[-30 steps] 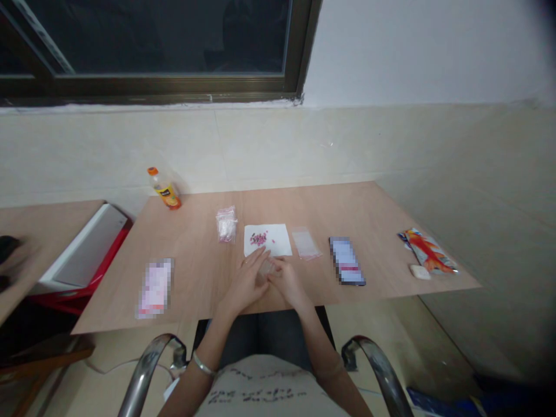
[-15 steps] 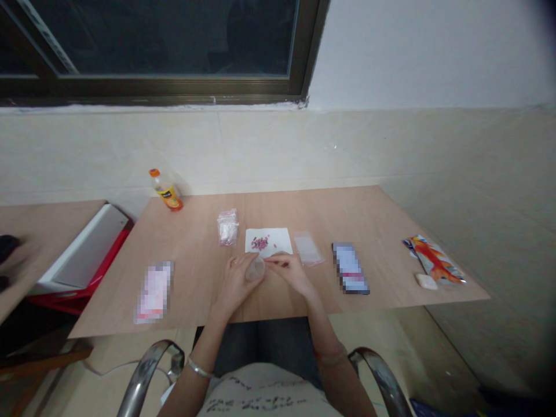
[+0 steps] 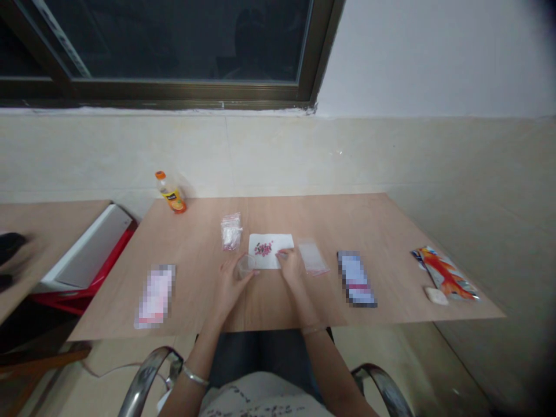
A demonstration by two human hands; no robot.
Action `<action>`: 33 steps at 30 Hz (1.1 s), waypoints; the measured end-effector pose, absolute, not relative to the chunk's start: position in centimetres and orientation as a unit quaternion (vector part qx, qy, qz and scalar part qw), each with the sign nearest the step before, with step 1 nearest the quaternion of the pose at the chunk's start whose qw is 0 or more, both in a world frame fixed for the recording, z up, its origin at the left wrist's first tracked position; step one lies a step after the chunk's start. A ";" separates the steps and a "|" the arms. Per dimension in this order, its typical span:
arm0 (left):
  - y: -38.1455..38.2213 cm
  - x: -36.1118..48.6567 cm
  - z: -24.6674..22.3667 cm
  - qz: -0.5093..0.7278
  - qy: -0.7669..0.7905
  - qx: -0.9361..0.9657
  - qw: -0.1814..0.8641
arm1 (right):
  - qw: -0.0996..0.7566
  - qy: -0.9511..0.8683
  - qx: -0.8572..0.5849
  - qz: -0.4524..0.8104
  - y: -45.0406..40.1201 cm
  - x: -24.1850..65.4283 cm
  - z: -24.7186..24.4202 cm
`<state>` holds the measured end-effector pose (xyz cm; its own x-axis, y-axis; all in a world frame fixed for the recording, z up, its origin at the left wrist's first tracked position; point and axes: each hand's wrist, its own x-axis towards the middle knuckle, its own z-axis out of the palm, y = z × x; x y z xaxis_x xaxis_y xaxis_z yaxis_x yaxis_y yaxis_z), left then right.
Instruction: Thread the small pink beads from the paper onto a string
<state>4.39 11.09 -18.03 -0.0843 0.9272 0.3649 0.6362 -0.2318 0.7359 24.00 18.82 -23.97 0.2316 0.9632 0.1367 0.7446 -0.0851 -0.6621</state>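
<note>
Backdrop: beige tiled wall [image 3: 304, 156] under a dark-framed window [image 3: 174, 95], seen from above the worktop's near side.

Worktop: pale wood-grain worktop [image 3: 369, 220], its far edge against the wall.

Left hand: left hand [image 3: 229, 288] rests low at the worktop's middle, wrist angled in, fingers curved around a small clear plastic cup [image 3: 245, 266], grasping it.

Right hand: right hand [image 3: 290, 267] reaches forward, its bunched fingers [image 3: 281, 253] on a white paper sheet [image 3: 283, 241]; whether they pinch anything is too small to tell.

Cup: at the paper's near-left corner, 7 o'clock from the pink bits [image 3: 263, 249].

Nearby: clear bag of white contents [image 3: 230, 231] at 10 o'clock from the paper; empty-looking clear bag [image 3: 313, 258] at 3 o'clock.

Edges: worktop's near edge at 6 o'clock from both hands, well apart; pixelated phone-shaped object [image 3: 356, 279] beyond the bag.
</note>
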 end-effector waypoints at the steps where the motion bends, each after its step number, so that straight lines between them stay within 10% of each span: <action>1: 11.1 4.4 -18.0 0.433 0.598 0.653 0.170 | 0.331 -0.595 -0.714 0.164 18.8 24.0 -24.3; 13: 11.2 5.0 -18.3 0.405 0.602 0.660 0.197 | 0.567 -0.543 -0.560 0.264 16.0 22.3 -17.6; 33: 10.7 5.5 -17.6 0.445 0.572 0.655 0.211 | 0.489 -0.632 -0.546 0.254 16.9 22.5 -18.5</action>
<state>5.49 10.69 -17.64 -0.0518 0.9380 0.3428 0.5624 -0.2562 0.7862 22.49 16.89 -18.50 0.0734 0.9376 0.3398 0.4412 0.2751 -0.8542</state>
